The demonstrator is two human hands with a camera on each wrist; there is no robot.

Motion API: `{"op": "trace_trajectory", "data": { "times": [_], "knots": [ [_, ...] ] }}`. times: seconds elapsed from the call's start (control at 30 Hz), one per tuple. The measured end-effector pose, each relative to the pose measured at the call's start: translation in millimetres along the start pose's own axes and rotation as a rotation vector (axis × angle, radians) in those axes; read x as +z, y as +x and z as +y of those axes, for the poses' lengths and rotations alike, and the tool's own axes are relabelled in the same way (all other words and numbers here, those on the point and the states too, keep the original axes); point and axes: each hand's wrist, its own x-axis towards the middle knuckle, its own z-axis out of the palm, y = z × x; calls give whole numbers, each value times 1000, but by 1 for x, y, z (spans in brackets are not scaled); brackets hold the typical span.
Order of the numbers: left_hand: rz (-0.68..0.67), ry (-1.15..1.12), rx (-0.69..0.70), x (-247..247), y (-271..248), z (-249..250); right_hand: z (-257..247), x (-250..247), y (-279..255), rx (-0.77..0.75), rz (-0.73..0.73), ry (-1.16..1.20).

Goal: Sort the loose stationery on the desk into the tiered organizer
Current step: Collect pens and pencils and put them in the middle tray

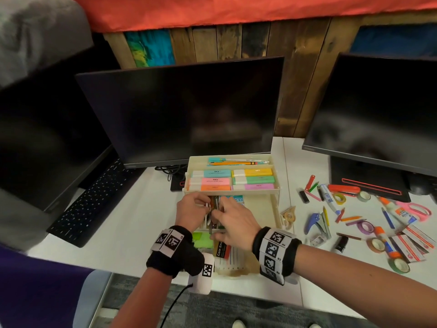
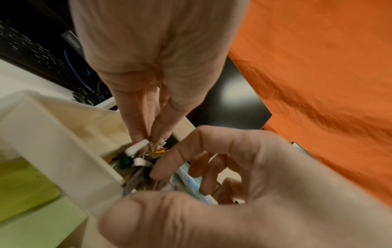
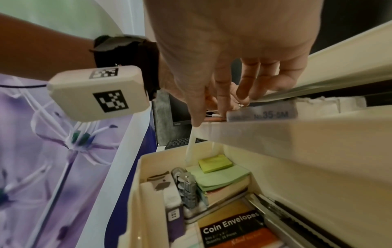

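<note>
The cream tiered organizer [image 1: 278, 210] stands in front of the middle monitor. Pens lie in its top tier and pastel highlighters [image 1: 231, 179] in the second. Both hands meet over the third tier's left compartment, which holds a pile of small clips [image 2: 146, 156]. My left hand [image 1: 206, 207] pinches a few of these clips between thumb and fingertips [image 2: 137, 134]. My right hand [image 1: 217, 223] reaches in beside it: its index finger [image 2: 169, 162] touches the pile and its thumb [image 3: 196, 117] rests on the tier's front wall. A staples box [image 3: 260, 115] lies next to the clips.
The bottom tier holds green sticky notes [image 3: 216, 165] and a coin envelopes pack [image 3: 231, 223]. Loose items lie on the desk to the right: tape dispenser [image 1: 288, 215], blue hole punch [image 1: 315, 221], red stapler [image 1: 344, 188], pink scissors [image 1: 413, 209], glue sticks, tape rolls. A keyboard [image 1: 89, 204] lies at the left.
</note>
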Motion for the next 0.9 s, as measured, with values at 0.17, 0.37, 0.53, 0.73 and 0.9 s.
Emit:
{"op": "trace_trajectory", "data": {
  "times": [0.17,0.37,0.53,0.73,0.9],
  "knots": [
    [41,1,-4,1,-1,-1,2,4,4,28,92,30],
    [55,-76,-21,2,-2,-4,13,19,0,-19,103,-48],
    [61,-123,-18,-2,-4,-5,9,17,-5,-30,173,-26],
    [96,148,1,-5,-17,-4,6,17,2,-48,50,-92],
    [138,248,50,-11,-33,11,13,9,-2,-66,79,-22]
  ]
}}
